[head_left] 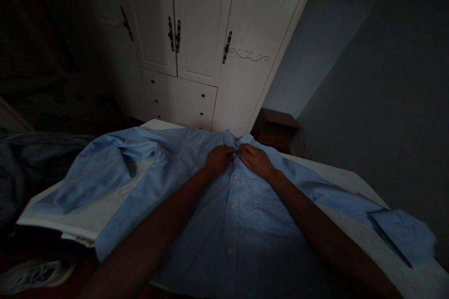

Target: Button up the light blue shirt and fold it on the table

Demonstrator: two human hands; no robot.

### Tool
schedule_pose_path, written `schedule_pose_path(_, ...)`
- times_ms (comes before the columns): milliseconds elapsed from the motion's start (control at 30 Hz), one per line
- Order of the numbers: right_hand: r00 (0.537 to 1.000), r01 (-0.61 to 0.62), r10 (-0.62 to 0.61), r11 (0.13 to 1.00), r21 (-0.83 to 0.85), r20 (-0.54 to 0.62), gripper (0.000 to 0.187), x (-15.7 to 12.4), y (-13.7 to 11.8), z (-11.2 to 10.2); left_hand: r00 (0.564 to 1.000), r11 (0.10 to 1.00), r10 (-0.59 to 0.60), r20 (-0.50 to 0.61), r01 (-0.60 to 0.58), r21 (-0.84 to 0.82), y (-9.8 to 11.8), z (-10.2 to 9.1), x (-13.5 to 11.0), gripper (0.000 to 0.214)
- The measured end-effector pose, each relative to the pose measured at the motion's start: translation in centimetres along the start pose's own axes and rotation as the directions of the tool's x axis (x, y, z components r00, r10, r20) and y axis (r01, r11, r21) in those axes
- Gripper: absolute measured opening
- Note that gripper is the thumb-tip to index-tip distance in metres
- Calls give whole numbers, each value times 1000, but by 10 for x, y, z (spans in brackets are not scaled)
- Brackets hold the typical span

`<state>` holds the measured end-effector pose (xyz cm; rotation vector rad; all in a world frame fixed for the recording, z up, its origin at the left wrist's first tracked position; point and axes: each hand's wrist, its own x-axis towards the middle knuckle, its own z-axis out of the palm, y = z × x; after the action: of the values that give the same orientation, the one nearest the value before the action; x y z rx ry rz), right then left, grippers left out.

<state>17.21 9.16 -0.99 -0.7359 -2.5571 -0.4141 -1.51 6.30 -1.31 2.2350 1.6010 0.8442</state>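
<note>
A light blue button-up shirt (203,224) lies spread front side up, its sleeves reaching out to both sides. Just below the collar, my left hand (219,158) pinches the edge of the shirt's front placket. My right hand (255,160) grips the placket from the other side, its fingertips meeting those of the left. A small pale button shows between the fingertips; whether it sits in its buttonhole I cannot tell. Further down the placket, several buttons (230,251) are visible. A chest pocket (261,196) lies below my right hand.
Under the shirt is a white table (336,173). Behind it stands a white wardrobe (196,23) with drawers and dark handles. A brown wooden cabinet (280,124) is at the back right. Dark grey fabric (31,163) lies at the left, and a shoe (35,274) is low on the left.
</note>
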Motion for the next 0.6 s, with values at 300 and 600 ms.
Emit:
schedule_pose_path(300,999,5,-9,996,90,47,21,-12,-1,1,1000,999,25,3,-25,-33,2,4,-1,21)
schedule_pose_path(600,991,12,1,995,96,-136,22,-13,2,4,997,982,11,-78,-25,-186,9,-2,-2,20)
